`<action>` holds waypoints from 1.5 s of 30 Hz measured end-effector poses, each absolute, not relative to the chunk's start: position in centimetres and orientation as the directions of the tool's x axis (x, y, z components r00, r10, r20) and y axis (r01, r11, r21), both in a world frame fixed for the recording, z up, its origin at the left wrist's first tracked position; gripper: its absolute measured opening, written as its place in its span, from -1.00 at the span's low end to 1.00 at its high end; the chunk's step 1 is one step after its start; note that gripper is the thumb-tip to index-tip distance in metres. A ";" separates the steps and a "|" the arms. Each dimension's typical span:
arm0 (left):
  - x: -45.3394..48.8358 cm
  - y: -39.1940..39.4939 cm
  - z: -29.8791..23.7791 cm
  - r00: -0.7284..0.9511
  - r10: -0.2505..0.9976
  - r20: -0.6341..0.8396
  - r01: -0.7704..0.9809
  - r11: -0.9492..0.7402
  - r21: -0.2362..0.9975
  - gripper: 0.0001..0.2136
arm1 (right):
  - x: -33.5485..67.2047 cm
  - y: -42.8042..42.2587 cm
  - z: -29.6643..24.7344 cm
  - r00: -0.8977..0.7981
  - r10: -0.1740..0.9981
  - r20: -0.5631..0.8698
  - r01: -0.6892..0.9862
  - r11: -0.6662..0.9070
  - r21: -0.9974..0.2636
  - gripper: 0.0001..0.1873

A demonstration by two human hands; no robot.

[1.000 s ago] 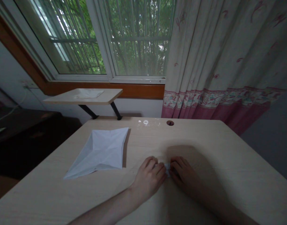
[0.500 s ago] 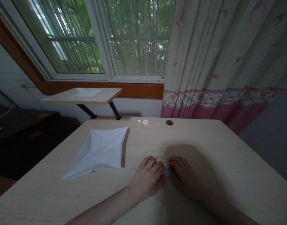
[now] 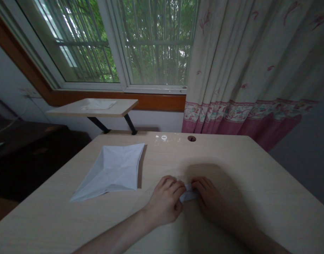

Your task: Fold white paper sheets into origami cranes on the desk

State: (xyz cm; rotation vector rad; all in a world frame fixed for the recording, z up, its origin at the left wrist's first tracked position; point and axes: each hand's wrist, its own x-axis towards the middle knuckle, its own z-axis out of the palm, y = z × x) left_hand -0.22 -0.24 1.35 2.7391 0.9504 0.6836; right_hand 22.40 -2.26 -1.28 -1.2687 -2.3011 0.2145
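My left hand (image 3: 164, 201) and my right hand (image 3: 208, 197) sit close together on the pale wood desk (image 3: 257, 183), fingertips pinching a small folded piece of white paper (image 3: 188, 194) between them. Most of that paper is hidden by my fingers. To the left of my left hand, a large creased sheet of white paper (image 3: 110, 173) lies flat in a kite-like shape, with neither hand touching it.
A small wall shelf (image 3: 72, 111) behind the desk carries a white paper sheet (image 3: 98, 104). The desk has a round cable hole (image 3: 191, 138) near its far edge. A dark cabinet (image 3: 32, 155) stands to the left, and a pink-hemmed curtain (image 3: 243, 70) hangs to the right.
The small paper now shows more between my hands and slants down to the left. My fingers have shifted slightly on it. The large sheet has not moved.
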 end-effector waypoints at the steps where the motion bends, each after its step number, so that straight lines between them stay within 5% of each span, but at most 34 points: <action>1: -0.3 -0.2 1.4 0.694 0.619 0.368 0.542 -0.785 0.300 -0.56 | 22.4 -2.3 -1.2 -0.435 0.833 0.342 0.743 0.546 -0.387 -0.53; 14: -0.8 0.0 1.2 0.766 0.556 0.322 0.390 -0.800 0.455 -0.48 | 23.1 -2.3 -2.1 -0.514 0.785 0.346 0.658 0.620 -0.427 -0.42; 28: -0.7 0.1 1.4 0.767 0.518 0.378 0.374 -0.840 0.392 -0.79 | 22.8 -2.3 -0.7 -0.530 0.764 0.368 0.627 0.645 -0.436 -0.49; 45: -0.5 0.5 1.7 0.750 0.535 0.390 0.376 -0.829 0.415 -0.80 | 22.4 -2.6 1.0 -0.544 0.768 0.338 0.616 0.639 -0.461 -0.73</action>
